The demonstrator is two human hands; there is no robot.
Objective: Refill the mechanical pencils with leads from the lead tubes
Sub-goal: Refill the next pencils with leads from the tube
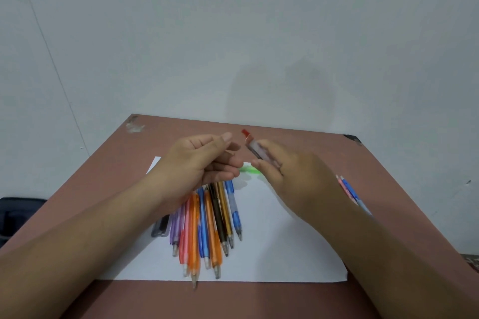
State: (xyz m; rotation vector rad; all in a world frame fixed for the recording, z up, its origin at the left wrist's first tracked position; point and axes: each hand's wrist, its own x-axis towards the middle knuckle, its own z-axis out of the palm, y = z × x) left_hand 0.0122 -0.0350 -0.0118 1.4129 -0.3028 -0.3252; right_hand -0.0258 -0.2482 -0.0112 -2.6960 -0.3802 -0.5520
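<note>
Several mechanical pencils [207, 228] in orange, pink, purple, blue, brown and gold lie side by side on a white sheet of paper [280, 246], tips toward me. My right hand [293, 171] grips a clear lead tube [255, 149] whose red cap is flipped open at its far end. My left hand [204, 160] hovers above the pencils' far ends with its fingers curled, thumb near the fingertips; whether it pinches a lead I cannot tell. A green pencil [248, 169] shows between the two hands, mostly hidden.
The paper lies on a brown table [311, 137] against a grey wall. Two pencils, pink and blue [348, 189], lie at the right behind my right forearm. A dark lead case [160, 226] sits left of the pencils. A dark bag [18, 212] is at far left.
</note>
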